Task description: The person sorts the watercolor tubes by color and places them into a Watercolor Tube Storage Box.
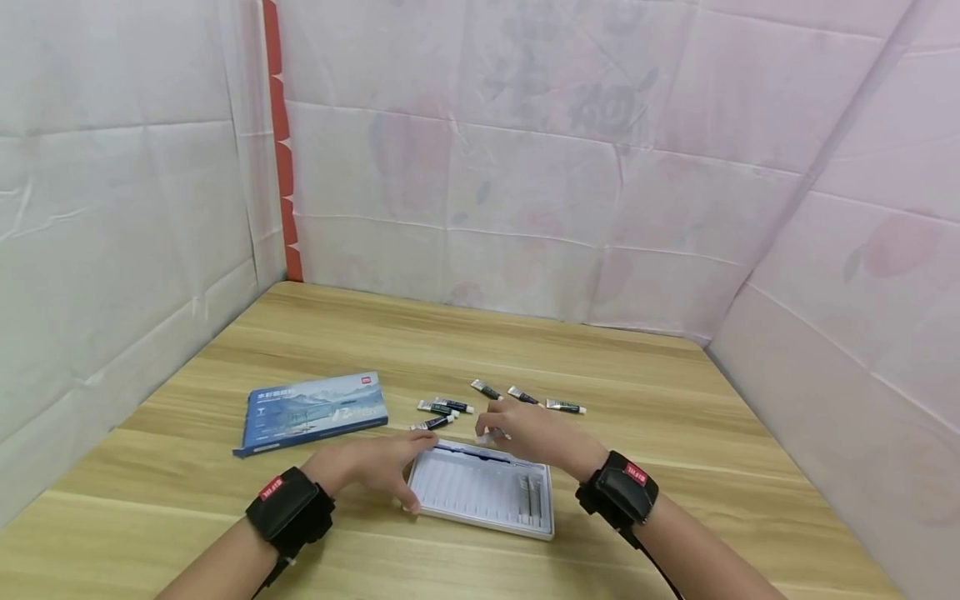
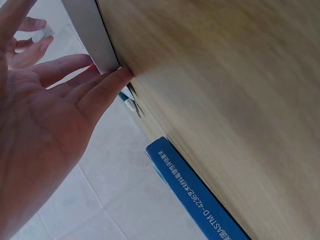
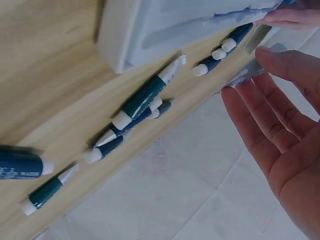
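Note:
A shallow white tray point(image 1: 480, 522) with narrow slots lies on the table, two pale paint tubes point(image 1: 534, 498) in its right end. My left hand point(image 1: 371, 465) grips the tray's left end, thumb at the front corner and fingers at the rear one. Over the rear edge, my right hand point(image 1: 528, 429) pinches a whitish paint tube point(image 3: 254, 69) between thumb and fingers. Its cap end point(image 2: 42, 34) shows in the left wrist view. Behind the tray lie several dark-labelled paint tubes with white caps, one green tube point(image 3: 144, 97) among them.
To the left of the tray lies a blue paint box point(image 1: 315, 412) with a landscape picture; its printed side point(image 2: 192, 190) faces the left wrist camera. A wooden table point(image 1: 375, 333) bears everything. Pale cloth walls point(image 1: 525, 183) enclose its back and sides.

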A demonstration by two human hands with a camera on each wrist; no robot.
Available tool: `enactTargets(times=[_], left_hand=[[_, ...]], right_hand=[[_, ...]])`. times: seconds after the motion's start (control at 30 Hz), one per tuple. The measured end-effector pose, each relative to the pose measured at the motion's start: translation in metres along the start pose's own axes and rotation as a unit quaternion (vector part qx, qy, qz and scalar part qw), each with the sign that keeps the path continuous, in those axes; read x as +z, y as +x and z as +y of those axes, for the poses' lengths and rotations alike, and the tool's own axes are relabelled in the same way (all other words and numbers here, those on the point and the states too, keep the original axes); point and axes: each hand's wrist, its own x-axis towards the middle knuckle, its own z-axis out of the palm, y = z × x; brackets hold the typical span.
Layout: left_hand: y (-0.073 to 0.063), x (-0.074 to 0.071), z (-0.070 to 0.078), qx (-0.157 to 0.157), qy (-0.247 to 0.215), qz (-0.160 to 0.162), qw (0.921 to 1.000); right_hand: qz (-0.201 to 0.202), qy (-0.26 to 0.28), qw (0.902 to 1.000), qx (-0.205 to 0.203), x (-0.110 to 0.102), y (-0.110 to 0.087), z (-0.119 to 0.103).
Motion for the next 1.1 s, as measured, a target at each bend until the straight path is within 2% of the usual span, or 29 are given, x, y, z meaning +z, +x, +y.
enactTargets(times=[0.23,0.43,0.7,0.93,1.1], left_hand=[[0.001,-0.001,0.001,0.002,0.002,0.002,1.0000],[0.000,-0.001,0.001,0.002,-0.002,0.002,1.0000],[-0.002,0.000,0.003,-0.004,-0.011,0.003,0.9999],[-0.001,0.001,0.001,-0.001,-0.008,0.001,1.0000],[-0.001,0.001,0.001,-0.008,-0.016,0.001,0.9998]], right_hand=[[0.015,-0.005,0.9999,0.001,0.004,-0.012,-0.004],[0.027,-0.009,0.9994,-0.021,0.007,-0.021,-0.010],[0.015,0.006,0.9994,-0.029,0.010,-0.031,-0.017],[0.016,0.025,0.9978,-0.060,0.014,-0.037,-0.023],[0.029,0.004,0.9957,-0.088,0.017,-0.043,-0.026]])
